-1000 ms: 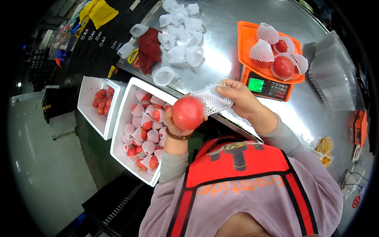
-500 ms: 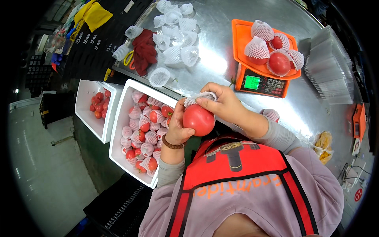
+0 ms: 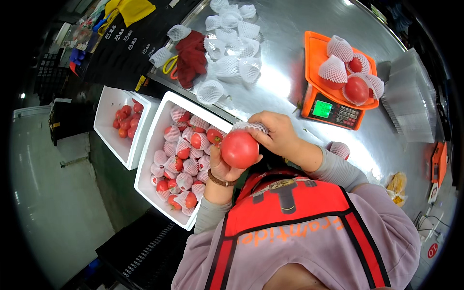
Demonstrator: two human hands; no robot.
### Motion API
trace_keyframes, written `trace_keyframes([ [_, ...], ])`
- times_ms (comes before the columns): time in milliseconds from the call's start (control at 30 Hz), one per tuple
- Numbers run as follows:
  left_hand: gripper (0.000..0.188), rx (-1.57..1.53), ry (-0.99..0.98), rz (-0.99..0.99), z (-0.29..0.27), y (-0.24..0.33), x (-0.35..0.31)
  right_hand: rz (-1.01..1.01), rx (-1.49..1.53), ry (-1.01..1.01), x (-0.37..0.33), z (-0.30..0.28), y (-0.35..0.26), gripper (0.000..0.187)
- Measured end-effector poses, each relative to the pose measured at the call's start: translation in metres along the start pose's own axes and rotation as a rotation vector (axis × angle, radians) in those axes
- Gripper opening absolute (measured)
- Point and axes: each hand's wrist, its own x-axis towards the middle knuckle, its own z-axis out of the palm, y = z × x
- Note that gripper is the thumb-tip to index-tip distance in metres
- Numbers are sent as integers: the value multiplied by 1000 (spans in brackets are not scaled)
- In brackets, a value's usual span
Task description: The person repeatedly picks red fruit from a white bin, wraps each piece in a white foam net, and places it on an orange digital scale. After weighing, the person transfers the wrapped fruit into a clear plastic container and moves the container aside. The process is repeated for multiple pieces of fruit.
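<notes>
just right of the left hand [image 3: 222,166] cupping it, i'm seeing a round tomato [image 3: 240,149] — its far edge meeting the white foam net [image 3: 246,126] the right hand [image 3: 277,134] is pinching.

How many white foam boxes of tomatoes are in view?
2. The nearer box holds netted tomatoes, by the metal table; the other box, with bare tomatoes, stands just left of the first. More may be hidden.
</notes>
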Motion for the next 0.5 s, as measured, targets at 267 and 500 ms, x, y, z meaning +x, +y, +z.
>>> trace_keyframes([
  [267, 72, 366, 175, 322, -21, 77, -22, 259, -630, -346, 103, 58, 85, 42],
  [500, 77, 415, 129, 465, -30, 149, -3, 458, -616, -409, 214, 163, 135, 39],
])
